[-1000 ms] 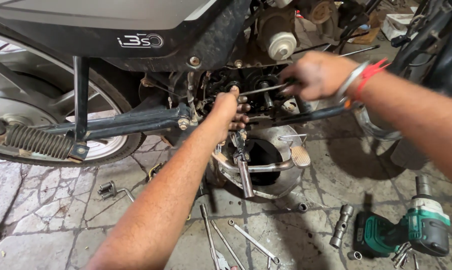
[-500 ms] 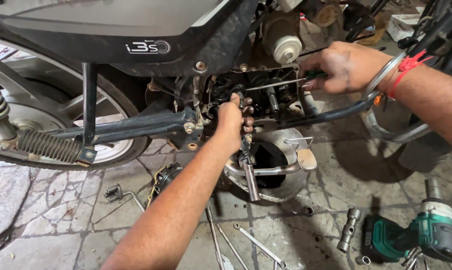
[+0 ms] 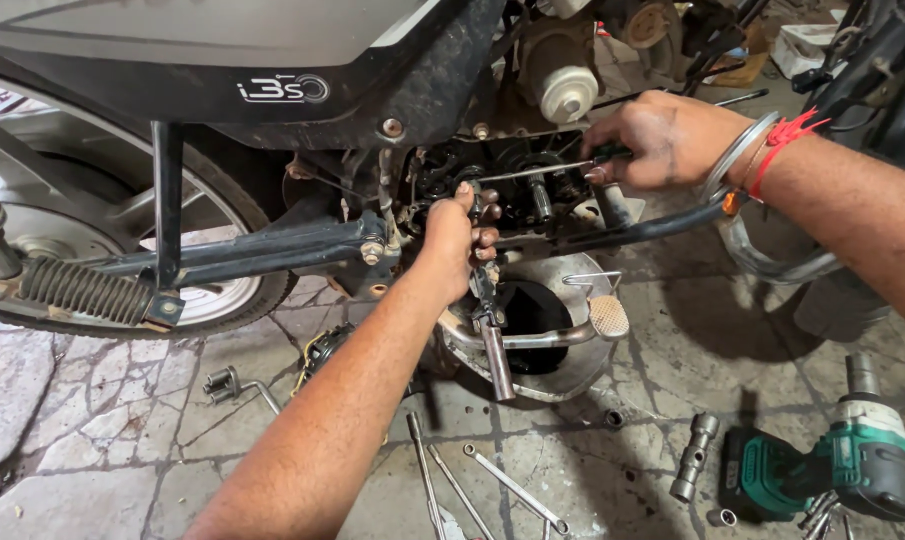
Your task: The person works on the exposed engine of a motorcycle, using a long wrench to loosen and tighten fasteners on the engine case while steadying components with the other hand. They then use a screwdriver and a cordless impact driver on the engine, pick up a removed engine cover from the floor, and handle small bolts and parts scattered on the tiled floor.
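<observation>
1. The left hand (image 3: 457, 235) is closed around the upper end of a socket wrench (image 3: 489, 320), just at the opening of the engine case (image 3: 492, 185) of the motorcycle.
2. The wrench hangs down and a little to the right from this hand; its long axis is almost vertical, and its lower end is in front of the round metal cover (image 3: 562, 350) on the floor.
3. The right hand (image 3: 662, 140) is clamped on the handle of a thin screwdriver (image 3: 542, 170). This tool lies nearly horizontal, and its tip points left into the open engine.
4. The two hands are apart. The left one is nearer to the engine parts; the screwdriver tip ends just beside its fingers.
5. On the near floor lie loose spanners (image 3: 492, 480), and to the right a green impact driver (image 3: 832, 470).
</observation>
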